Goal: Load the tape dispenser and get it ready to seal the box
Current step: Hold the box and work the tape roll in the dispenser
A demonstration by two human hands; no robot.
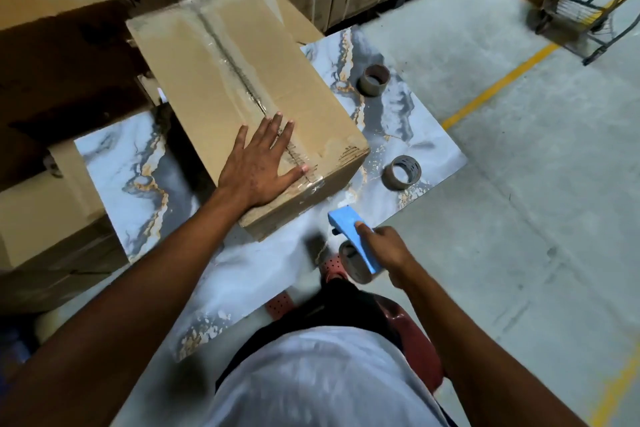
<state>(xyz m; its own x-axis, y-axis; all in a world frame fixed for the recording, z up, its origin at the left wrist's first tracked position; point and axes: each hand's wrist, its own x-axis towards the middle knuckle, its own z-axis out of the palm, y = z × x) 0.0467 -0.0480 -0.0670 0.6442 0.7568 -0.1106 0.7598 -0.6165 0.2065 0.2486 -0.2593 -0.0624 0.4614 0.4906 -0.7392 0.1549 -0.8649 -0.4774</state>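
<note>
A brown cardboard box (221,80) lies on a marble-patterned sheet (408,128), with clear tape along its top seam. My left hand (259,163) rests flat on the box's near end, fingers spread across the seam. My right hand (388,250) grips a blue tape dispenser (349,229) just off the box's near right corner. A brown tape roll (356,263) sits in the dispenser under my hand.
Two loose tape rolls stand on the sheet to the right of the box, one farther (373,80) and one nearer (401,172). Stacked cartons (52,87) crowd the left and back. A wire cart (585,14) stands at the far right by a yellow floor line (498,83).
</note>
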